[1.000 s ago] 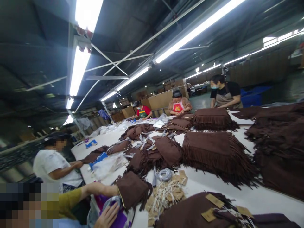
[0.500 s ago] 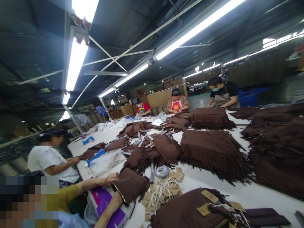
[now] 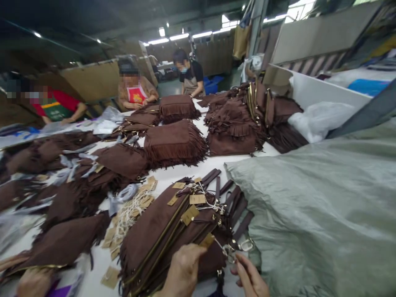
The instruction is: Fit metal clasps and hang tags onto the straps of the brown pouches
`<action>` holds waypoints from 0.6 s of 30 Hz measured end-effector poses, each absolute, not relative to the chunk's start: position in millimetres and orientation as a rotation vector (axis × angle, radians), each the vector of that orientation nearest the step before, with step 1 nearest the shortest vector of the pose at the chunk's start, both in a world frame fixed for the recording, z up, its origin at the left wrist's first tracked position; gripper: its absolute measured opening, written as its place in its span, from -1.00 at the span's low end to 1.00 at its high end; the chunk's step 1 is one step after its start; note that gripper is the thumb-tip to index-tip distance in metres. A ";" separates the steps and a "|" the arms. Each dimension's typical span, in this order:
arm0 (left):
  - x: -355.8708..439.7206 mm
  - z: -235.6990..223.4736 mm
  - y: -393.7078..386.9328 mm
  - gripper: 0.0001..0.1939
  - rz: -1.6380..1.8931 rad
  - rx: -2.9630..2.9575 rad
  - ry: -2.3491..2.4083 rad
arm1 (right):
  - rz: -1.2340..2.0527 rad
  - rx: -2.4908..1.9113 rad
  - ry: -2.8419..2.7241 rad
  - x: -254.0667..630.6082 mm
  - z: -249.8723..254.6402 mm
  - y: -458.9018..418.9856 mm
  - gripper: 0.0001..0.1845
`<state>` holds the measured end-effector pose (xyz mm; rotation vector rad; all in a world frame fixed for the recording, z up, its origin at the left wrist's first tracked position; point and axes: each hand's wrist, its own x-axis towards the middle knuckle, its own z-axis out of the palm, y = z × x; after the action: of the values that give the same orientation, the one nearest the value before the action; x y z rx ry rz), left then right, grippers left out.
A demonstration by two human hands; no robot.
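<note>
Brown fringed zip bags (image 3: 154,222) lie overlapped in front of me, their gold zippers facing me. My left hand (image 3: 184,266) is closed over the nearest bag, its fingertips at a tan paper tag (image 3: 208,240) that they seem to pinch. A white string runs from this tag to a silver metal clasp (image 3: 229,252). My right hand (image 3: 251,277) has its thumb and fingers together at that clasp. Dark brown straps (image 3: 239,210) with metal fittings fan out beyond it. More tan tags (image 3: 197,199) rest on the bags.
Loose tags with white strings (image 3: 136,210) are heaped left of the bags. A grey-green plastic sheet (image 3: 324,206) covers the right side. Stacked fringed bags (image 3: 176,142) stand farther back. Another person's hand (image 3: 34,282) is at a bag on the left; several co-workers sit beyond.
The view has swung right and down. Both my hands and the plastic sheet have come into sight; the ceiling lights overhead and the co-worker in white have left it.
</note>
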<state>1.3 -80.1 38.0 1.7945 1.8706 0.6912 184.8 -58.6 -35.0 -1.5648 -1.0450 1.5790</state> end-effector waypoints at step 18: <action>32.5 29.5 -71.6 -0.72 0.554 2.560 2.019 | 2.012 -1.318 -0.673 161.9 -41.7 -44.6 -0.59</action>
<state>32.5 -71.6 29.5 2.5603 2.0187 0.5543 161.9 -44.6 -41.7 -1.3181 -0.6734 2.0121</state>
